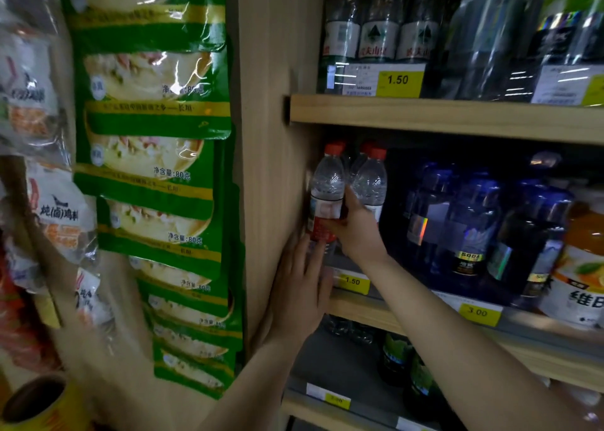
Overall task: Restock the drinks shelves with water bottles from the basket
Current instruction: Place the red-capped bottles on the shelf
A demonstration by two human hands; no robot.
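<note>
At centre frame, on the middle shelf (pixel 359 309), the right hand (pixel 358 231) curls round a red-capped water bottle (pixel 327 195); below, the left hand (pixel 302 286) lies flat, fingers straight and together.

Right hand (pixel 354 231) gripping red-capped water bottle (pixel 327 198) on shelf (pixel 425 116), left hand (pixel 302 286) below
</note>
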